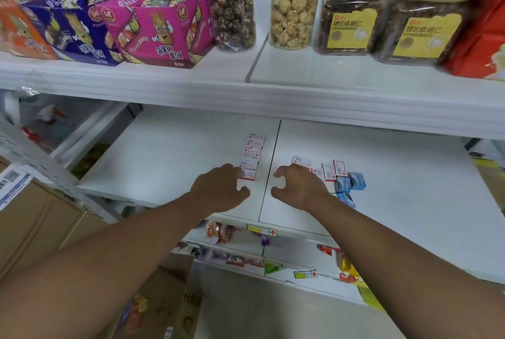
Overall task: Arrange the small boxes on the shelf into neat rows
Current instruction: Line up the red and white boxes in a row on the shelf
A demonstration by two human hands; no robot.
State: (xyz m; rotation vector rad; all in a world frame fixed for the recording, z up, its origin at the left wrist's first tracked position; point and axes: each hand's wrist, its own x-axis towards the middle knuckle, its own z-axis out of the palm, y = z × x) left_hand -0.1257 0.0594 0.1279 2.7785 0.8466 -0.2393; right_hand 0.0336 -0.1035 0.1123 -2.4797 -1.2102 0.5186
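We see the task partly done. On the white laminate shelf board (pixel 169 147), one front-to-back row of small red-and-white cardboard boxes (pixel 252 156) stands left of the seam; our left hand (pixel 218 188), fingers loosely curled and holding nothing, touches its nearest box. Right of the seam, a loose cluster of red-and-white boxes (pixel 329 170) and small blue boxes (pixel 351 182) lies unsorted just beside our right hand (pixel 299 187), likewise part-open and empty.
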